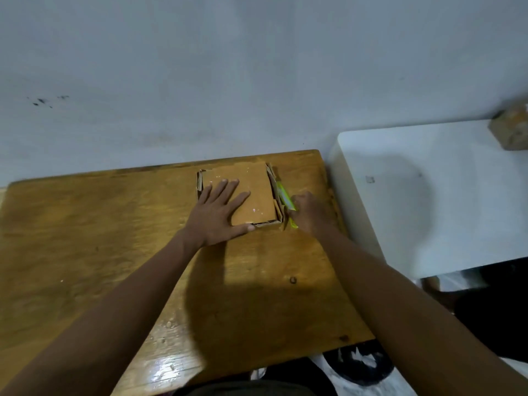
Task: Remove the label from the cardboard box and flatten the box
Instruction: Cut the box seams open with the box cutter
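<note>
A small brown cardboard box (251, 184) lies low on the wooden table (85, 238) near its far edge, its top panel showing a few white scraps. My left hand (220, 212) presses flat on the top panel with fingers spread and straight. My right hand (308, 211) is curled around a yellow-green cutter (284, 195) held against the box's right side. The cutter's tip is blurred. No whole label is visible on the box.
A white table (428, 195) stands close on the right, with another brown cardboard box (511, 130) at its far right corner. A grey wall runs behind both tables. Dark and white items lie on the floor at the lower right.
</note>
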